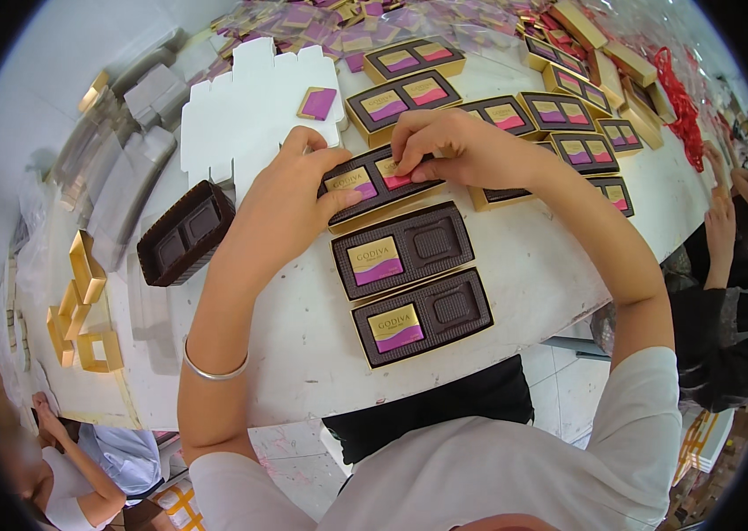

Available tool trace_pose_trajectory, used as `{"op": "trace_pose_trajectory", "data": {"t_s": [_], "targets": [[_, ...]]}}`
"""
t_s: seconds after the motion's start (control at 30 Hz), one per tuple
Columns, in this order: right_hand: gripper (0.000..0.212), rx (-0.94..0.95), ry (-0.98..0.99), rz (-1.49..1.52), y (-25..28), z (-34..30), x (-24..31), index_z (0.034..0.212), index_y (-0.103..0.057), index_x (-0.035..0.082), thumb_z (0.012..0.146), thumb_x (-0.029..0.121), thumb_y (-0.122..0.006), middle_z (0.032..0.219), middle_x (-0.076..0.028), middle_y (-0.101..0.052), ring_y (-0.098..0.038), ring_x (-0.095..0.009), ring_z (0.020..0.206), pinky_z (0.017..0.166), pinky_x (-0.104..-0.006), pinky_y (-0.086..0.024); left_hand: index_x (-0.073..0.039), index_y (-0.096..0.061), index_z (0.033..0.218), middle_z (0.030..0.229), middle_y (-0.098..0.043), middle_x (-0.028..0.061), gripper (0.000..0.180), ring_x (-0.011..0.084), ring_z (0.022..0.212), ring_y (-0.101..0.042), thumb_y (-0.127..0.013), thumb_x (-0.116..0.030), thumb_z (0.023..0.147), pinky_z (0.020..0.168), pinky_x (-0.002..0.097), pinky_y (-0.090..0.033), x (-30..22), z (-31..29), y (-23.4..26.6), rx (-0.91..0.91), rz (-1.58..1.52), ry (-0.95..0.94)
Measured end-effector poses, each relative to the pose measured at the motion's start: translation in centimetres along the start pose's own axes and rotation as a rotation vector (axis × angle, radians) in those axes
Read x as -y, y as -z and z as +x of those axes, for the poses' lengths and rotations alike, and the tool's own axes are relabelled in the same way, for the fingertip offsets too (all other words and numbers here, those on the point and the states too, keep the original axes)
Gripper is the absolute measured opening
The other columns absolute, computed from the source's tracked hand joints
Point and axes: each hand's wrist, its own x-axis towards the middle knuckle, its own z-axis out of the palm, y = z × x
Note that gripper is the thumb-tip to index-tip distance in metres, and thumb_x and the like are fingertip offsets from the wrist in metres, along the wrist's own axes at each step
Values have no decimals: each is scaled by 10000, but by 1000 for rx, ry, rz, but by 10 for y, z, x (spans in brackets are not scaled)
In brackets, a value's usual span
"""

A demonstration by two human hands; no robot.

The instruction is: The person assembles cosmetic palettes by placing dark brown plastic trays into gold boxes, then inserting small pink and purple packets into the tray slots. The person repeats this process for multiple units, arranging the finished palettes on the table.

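A gold box with a dark brown two-slot tray (372, 206) lies across the table in front of me. My left hand (290, 190) grips its left end, thumb by the purple-and-gold wrapped square (349, 182) in the left slot. With bent fingers, my right hand (458, 146) pinches a pink-and-gold wrapped square (388, 168) at the right slot; its fingertips partly cover the square. Nearer to me lie two similar boxes, one behind the other (434, 243) (462, 310). Each has a purple-and-gold square on the left and a bare right slot.
Filled boxes (507, 115) stand in rows at the back right. White flattened cartons (241, 115) carry one loose square (316, 103). An upright brown tray (186, 234) and gold sleeves (82, 310) are at left. Loose squares (383, 26) cover the far end. Other people sit at both sides.
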Motion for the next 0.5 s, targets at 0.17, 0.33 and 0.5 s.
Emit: {"op": "trace_pose_trajectory", "data": {"t_s": [0.17, 0.33, 0.5], "targets": [[117, 22, 26, -181, -1, 6, 3, 845, -614, 16, 773, -76, -614, 876, -71, -525, -564, -223, 819, 688, -314, -466, 4, -598, 1112, 1025, -484, 70, 369, 144, 626, -466, -698, -125, 781, 640, 287, -429, 1, -2, -1, -6, 20, 14], [104, -19, -32, -126, -7, 14, -8, 750, -573, 24, 765, -78, -584, 805, -73, -505, -553, -232, 773, 643, -323, -437, 1, -598, 1112, 1026, -483, 71, 363, 141, 635, -460, -692, -129, 787, 635, 274, -421, -2, 2, 0, 4, 15, 13], [107, -182, 40, -77, -7, 14, -3, 812, -602, 37, 781, -60, -566, 785, -75, -535, -553, -232, 798, 686, -339, -443, -30, -613, 1070, 979, -535, 47, 299, 96, 614, -429, -669, -130, 794, 585, 235, -389, -4, -1, 11, -118, -39, 38]]}}
